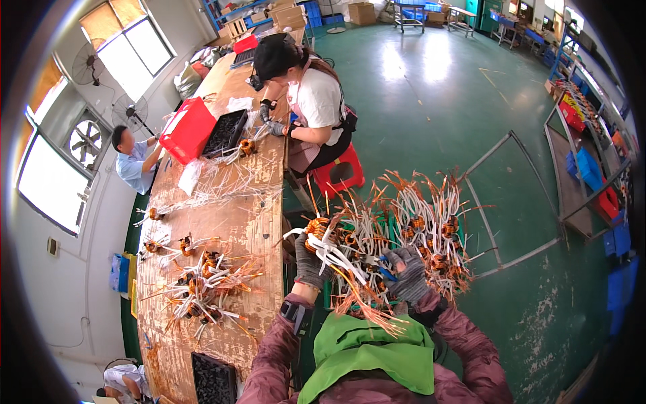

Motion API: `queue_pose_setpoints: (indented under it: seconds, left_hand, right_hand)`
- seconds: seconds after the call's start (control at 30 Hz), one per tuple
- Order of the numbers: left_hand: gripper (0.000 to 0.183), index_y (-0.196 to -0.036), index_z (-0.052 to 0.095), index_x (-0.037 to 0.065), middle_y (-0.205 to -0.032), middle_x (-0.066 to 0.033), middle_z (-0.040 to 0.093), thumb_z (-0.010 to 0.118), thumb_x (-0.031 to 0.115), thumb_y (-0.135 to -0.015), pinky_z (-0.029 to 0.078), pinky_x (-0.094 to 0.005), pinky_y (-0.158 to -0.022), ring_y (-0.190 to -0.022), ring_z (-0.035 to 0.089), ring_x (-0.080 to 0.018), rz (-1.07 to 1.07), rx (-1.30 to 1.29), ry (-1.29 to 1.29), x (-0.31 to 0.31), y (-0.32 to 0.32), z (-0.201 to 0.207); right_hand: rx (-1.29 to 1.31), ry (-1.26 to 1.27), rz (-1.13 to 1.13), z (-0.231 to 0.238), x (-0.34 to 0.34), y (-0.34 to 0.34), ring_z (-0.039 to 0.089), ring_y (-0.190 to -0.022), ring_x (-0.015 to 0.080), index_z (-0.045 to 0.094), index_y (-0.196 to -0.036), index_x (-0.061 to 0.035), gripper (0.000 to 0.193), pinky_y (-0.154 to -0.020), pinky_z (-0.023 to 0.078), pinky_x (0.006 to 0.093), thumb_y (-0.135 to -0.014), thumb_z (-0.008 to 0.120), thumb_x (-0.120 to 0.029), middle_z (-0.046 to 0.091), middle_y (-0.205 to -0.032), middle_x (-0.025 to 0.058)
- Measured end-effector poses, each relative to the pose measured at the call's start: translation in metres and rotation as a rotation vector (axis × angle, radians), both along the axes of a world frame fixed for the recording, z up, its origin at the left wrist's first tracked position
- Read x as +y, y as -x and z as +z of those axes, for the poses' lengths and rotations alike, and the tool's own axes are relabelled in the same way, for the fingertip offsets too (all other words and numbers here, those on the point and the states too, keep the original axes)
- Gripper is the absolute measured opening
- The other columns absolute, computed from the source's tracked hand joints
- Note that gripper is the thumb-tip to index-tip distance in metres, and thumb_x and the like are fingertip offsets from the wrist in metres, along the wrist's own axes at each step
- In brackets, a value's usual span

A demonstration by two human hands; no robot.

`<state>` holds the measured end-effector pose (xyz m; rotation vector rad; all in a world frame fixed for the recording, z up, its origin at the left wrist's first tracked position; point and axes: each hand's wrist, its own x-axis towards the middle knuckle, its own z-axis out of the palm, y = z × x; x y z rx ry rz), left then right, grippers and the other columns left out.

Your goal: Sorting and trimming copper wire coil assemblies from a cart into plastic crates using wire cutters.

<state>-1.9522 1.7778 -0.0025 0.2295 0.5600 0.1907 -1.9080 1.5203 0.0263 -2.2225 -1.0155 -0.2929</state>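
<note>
My left hand (309, 264), in a grey knit glove, is closed around a copper-wound ring coil (317, 230) with white-sleeved leads. The leads hang to the right and down, ending in frayed bare copper strands. In my gloved right hand (409, 277) is a pair of blue-handled pliers (385, 268), its tip close to the leads of that coil. Just beyond both hands, a heap of similar coils (431, 232) rises out of a green crate (328, 295), which the coils mostly hide. My green apron (370, 350) lies below the hands.
To the left runs a worn wooden table (259, 222) with a pile of coils (198, 286) and a black tray (214, 378). Farther up are a red bin (190, 131) and a co-worker (316, 101) on a red stool (341, 174). A metal frame (501, 202) stands right.
</note>
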Motion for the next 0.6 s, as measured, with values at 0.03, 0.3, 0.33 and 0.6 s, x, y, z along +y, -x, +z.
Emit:
queue_pose_setpoints:
  seconds: [0.03, 0.3, 0.33, 0.6]
  left_hand:
    - [0.037, -0.108, 0.055, 0.011, -0.092, -0.0049, 0.062, 0.055, 0.038, -0.084, 0.054, -0.0350, -0.065, -0.073, 0.061, -0.0207, -0.021, -0.001, 0.011, -0.004, -0.002, 0.000]
    - [0.042, -0.111, 0.054, 0.008, -0.095, -0.0071, 0.062, 0.055, 0.039, -0.083, 0.054, -0.0354, -0.066, -0.076, 0.062, -0.0217, -0.108, -0.054, 0.070, -0.034, -0.001, 0.015]
    - [0.047, -0.115, 0.052, 0.007, -0.099, -0.0090, 0.062, 0.052, 0.042, -0.084, 0.054, -0.0376, -0.069, -0.079, 0.061, -0.0237, -0.151, -0.101, 0.029, -0.040, -0.002, 0.016]
    - [0.048, -0.117, 0.051, 0.008, -0.105, -0.0086, 0.060, 0.051, 0.044, -0.085, 0.051, -0.0387, -0.079, -0.090, 0.059, -0.0246, -0.136, -0.069, -0.001, -0.050, -0.004, -0.005]
  right_hand:
    - [-0.068, -0.010, 0.004, 0.003, 0.004, -0.003, 0.054, -0.088, 0.0317, 0.057, -0.113, -0.0066, 0.056, -0.077, 0.044, 0.0453, -0.061, 0.071, -0.022, 0.058, -0.097, 0.0130]
    - [-0.236, 0.078, 0.093, 0.012, 0.012, -0.027, 0.052, -0.097, 0.0301, 0.058, -0.114, -0.0062, 0.056, -0.084, 0.038, 0.0464, -0.064, 0.067, -0.029, 0.057, -0.105, 0.0118]
    - [-0.235, 0.080, 0.088, 0.011, 0.010, -0.028, 0.052, -0.097, 0.0301, 0.058, -0.114, -0.0062, 0.056, -0.084, 0.038, 0.0464, -0.064, 0.067, -0.029, 0.057, -0.105, 0.0118]
    - [-0.248, 0.156, 0.113, 0.016, -0.005, -0.034, 0.052, -0.098, 0.0288, 0.059, -0.113, -0.0065, 0.050, -0.087, 0.039, 0.0463, -0.070, 0.063, -0.033, 0.057, -0.104, 0.0105]
